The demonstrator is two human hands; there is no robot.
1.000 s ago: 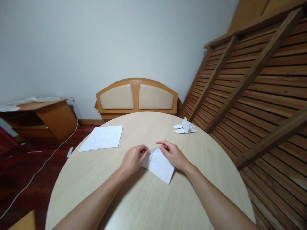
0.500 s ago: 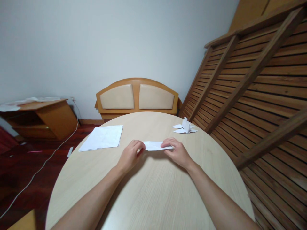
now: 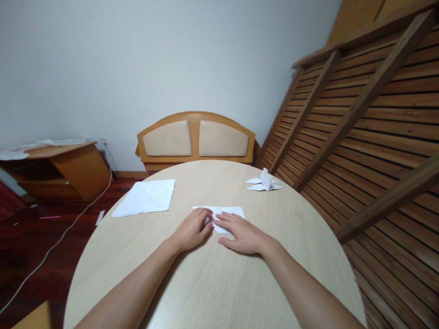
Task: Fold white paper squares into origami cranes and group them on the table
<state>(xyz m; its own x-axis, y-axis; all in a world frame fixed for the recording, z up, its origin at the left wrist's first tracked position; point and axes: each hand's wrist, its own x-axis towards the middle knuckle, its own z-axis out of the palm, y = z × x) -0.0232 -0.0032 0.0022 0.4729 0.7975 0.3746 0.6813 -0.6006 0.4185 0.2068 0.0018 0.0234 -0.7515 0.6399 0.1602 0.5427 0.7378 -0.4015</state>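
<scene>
White paper (image 3: 237, 211) partly covered, furniture cropped
The left grip (image 3: 194, 229) and right grip (image 3: 243, 234) hide its middle — the folds beneath cannot be told. The tabletop (image 3: 212, 292) runs off the bottom edge, the slatted panel (image 3: 387, 116) off the right; the headboard's (image 3: 195, 137) base is behind the tabletop — and a pink strip (image 3: 50, 217) is too small to identify.

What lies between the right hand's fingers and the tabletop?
A folded sheet of white paper, on the wood-grain tabletop beneath the fingers of the right hand, in the head view.
</scene>
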